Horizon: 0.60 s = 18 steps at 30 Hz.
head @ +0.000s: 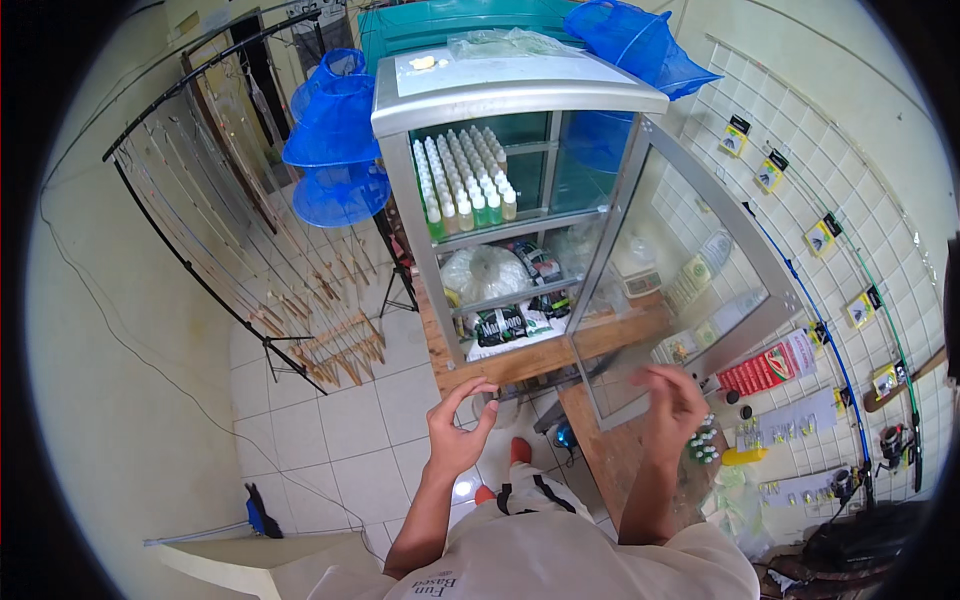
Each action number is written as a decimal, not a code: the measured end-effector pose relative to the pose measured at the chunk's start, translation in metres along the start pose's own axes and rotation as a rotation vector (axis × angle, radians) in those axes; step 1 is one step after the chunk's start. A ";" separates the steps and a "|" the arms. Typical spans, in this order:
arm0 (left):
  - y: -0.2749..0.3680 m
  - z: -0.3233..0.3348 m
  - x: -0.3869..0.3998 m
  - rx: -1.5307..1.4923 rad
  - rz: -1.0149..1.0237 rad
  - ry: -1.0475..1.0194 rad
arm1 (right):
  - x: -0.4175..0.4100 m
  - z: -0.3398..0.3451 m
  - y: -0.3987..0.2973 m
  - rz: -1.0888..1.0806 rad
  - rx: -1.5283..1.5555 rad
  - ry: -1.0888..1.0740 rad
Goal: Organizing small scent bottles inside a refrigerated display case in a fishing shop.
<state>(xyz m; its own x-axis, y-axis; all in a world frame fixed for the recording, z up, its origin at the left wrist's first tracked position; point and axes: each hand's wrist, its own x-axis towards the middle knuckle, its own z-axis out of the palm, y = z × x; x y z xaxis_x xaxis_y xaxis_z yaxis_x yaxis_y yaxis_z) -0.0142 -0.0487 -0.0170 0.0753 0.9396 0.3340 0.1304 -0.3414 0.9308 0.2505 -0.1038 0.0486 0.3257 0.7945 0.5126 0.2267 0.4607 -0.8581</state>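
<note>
My left hand (459, 431) is raised in front of the cabinet's lower edge, thumb and fingers apart with nothing between them. Farther right, my right hand (667, 412) is bent and blurred before the swung-out glass door (675, 277); whether it touches the frame or pinches something is unclear. Ahead stands an aluminium-framed glass display cabinet (517, 105). Its upper shelf bears rows of small white-capped dropper bottles (469, 180), some with green liquid and some with pale liquid. Below are a clear plastic bag of whitish contents (484, 274) and dark printed packets (502, 325).
Blue mesh nets (334, 120) hang beside the cabinet. Fishing rods hang from a black rack (184, 259) at left. On the wooden table (615, 457) stand more small bottles (703, 442). A white wire grid (795, 187) at right carries packaged tackle and rods.
</note>
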 end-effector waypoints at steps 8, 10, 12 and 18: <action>0.005 0.012 -0.038 -0.046 0.024 -0.103 | -0.025 -0.044 0.024 0.117 -0.116 0.607; 0.009 0.013 -0.044 -0.051 0.013 -0.107 | -0.030 -0.048 0.042 0.294 -0.062 0.502; 0.013 0.012 -0.048 -0.055 0.003 -0.111 | -0.037 -0.048 0.049 0.288 0.021 0.461; 0.019 0.009 -0.057 -0.024 0.021 -0.118 | -0.045 -0.029 0.039 0.317 0.142 0.395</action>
<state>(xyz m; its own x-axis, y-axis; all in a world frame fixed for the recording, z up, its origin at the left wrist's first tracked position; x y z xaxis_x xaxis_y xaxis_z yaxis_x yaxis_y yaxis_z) -0.0074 -0.1094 -0.0198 0.1943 0.9219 0.3352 0.1038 -0.3591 0.9275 0.2709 -0.1331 -0.0072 0.6858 0.7064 0.1754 -0.0574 0.2928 -0.9545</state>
